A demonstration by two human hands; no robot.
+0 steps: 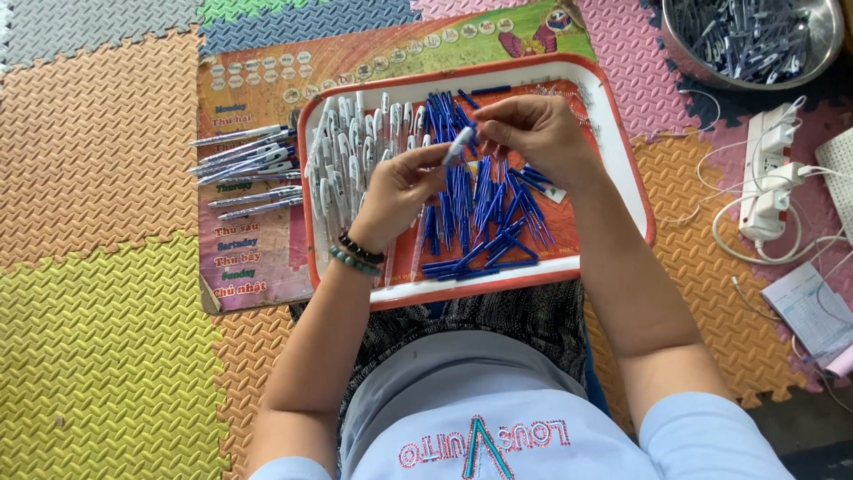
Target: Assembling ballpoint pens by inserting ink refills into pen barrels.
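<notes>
In the head view, a small white-and-blue plastic pen part (458, 145) is pinched between the fingertips of the left hand (400, 191) and right hand (533, 133), above the orange-rimmed white plastic tray (613, 133) of loose blue pen pieces (484, 209).

Red-rimmed white tray (613, 116) w/ blue pen parts (498, 213) — textured mats (98, 338) in yellow, orange, pink.

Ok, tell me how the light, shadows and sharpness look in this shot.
Head view: soft, even daylight with no hard shadows, only faint shade under the forearms. The white-rimmed orange plastic tray shows little glare, while the round steel bowl at top right catches a mild sheen. The left hand and right hand, gripping a small white pen part, look slightly soft, and the straight tray edges bow a little.
</notes>
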